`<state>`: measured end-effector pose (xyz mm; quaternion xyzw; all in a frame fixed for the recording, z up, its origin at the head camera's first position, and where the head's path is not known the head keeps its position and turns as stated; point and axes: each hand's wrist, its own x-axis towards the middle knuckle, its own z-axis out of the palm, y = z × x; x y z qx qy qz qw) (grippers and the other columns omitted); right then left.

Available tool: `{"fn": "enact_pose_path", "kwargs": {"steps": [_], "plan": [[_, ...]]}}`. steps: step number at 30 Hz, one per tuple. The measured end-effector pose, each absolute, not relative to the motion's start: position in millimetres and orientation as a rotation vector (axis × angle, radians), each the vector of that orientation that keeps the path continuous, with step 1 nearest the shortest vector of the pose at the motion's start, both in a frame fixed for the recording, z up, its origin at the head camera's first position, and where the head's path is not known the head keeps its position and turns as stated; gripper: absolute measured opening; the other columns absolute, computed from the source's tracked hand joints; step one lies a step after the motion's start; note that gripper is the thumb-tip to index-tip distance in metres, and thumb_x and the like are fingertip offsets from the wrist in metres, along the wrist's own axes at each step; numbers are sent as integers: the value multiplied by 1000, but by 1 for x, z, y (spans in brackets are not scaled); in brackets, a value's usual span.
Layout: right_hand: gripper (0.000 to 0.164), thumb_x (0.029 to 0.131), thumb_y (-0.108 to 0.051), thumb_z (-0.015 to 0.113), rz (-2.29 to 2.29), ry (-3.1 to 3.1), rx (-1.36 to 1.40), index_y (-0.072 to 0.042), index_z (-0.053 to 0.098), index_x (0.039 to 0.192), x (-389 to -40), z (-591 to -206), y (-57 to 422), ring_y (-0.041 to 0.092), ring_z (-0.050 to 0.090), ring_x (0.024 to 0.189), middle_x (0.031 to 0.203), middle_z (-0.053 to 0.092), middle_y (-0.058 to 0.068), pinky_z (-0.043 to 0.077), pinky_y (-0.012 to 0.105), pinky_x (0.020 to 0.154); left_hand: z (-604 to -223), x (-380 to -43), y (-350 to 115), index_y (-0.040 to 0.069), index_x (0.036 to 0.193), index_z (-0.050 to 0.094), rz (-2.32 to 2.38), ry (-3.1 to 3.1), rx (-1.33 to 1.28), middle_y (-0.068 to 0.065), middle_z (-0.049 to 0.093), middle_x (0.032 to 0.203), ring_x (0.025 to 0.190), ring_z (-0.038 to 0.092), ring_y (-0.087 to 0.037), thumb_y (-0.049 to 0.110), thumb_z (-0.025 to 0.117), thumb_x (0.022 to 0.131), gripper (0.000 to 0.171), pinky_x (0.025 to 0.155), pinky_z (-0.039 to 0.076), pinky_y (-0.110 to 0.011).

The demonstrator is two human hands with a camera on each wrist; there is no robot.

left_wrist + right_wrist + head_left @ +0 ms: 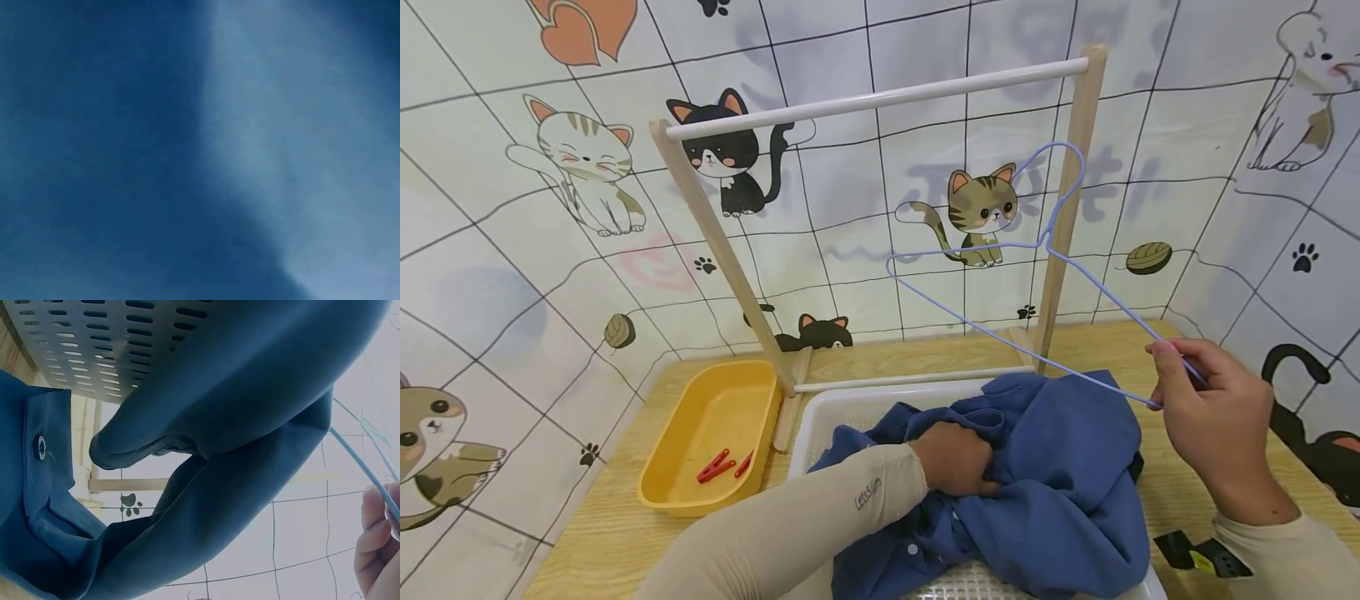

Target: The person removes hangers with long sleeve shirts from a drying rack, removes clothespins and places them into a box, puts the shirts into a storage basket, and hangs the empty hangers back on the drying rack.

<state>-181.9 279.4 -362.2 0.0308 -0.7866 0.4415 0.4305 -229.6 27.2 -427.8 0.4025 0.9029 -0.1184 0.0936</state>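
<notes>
A light blue wire hanger (970, 323) is held up at the right by my right hand (1221, 417), which pinches one of its corners between thumb and fingers. Its hook points up in front of the rack's right post. A dark blue buttoned shirt (1067, 467) lies bunched in a white plastic basket (808, 425). My left hand (955, 458) grips the shirt near its middle, fingertips hidden in the folds. Blurred blue cloth (112, 137) fills the left wrist view. In the right wrist view, fingers (375, 531) hold the hanger's wire beside the draped shirt (206, 506).
Behind the basket stands a wooden rack (715, 233) with a white top bar (880, 100). A yellow tray (662, 450) with several red clothespins (715, 468) sits at its left on the wood-grain table (602, 508). Cat-patterned walls enclose the back and sides.
</notes>
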Motion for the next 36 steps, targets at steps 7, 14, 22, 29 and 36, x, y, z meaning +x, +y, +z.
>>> {"fn": "enact_pose_path", "kwargs": {"steps": [7, 14, 22, 29, 36], "plan": [[14, 93, -3, 67, 1116, -1956, 61, 8, 71, 101, -180, -360, 280, -10, 51, 48, 59, 53, -24, 34, 13, 42, -411, -229, 32, 29, 87, 68, -381, 2872, 1494, 9, 65, 84, 66, 59, -7, 55, 52, 98, 32, 58, 51, -25], [16, 94, -6, 67, 1106, -1962, 62, 8, 71, 101, -180, -361, 280, -10, 51, 48, 58, 53, -23, 34, 15, 41, -380, -228, 46, 23, 100, 65, -164, 3201, 1481, 5, 63, 94, 76, 61, -8, 50, 52, 100, 29, 56, 48, -23], [15, 93, -4, 68, 1105, -1923, 103, 9, 72, 99, -184, -361, 281, -10, 51, 47, 59, 54, -23, 34, 14, 41, -377, -232, 71, 20, 135, 52, -97, 3156, 1263, 1, 59, 120, 70, 61, -4, 55, 51, 99, 51, 52, 44, -19], [15, 94, -7, 67, 1087, -1945, 68, 6, 73, 99, -185, -361, 279, -11, 50, 47, 58, 53, -24, 32, 15, 40, -377, -236, 81, 22, 151, 40, -110, 3049, 1109, 4, 57, 141, 106, 68, -6, 58, 44, 101, 62, 74, 56, -21], [16, 94, -7, 66, 1094, -1944, 41, 7, 72, 99, -183, -362, 278, -10, 50, 48, 57, 53, -24, 34, 14, 42, -379, -236, 83, 21, 130, 62, -187, 3136, 1251, 3, 67, 120, 88, 70, -5, 41, 57, 101, 36, 64, 56, -20]]}}
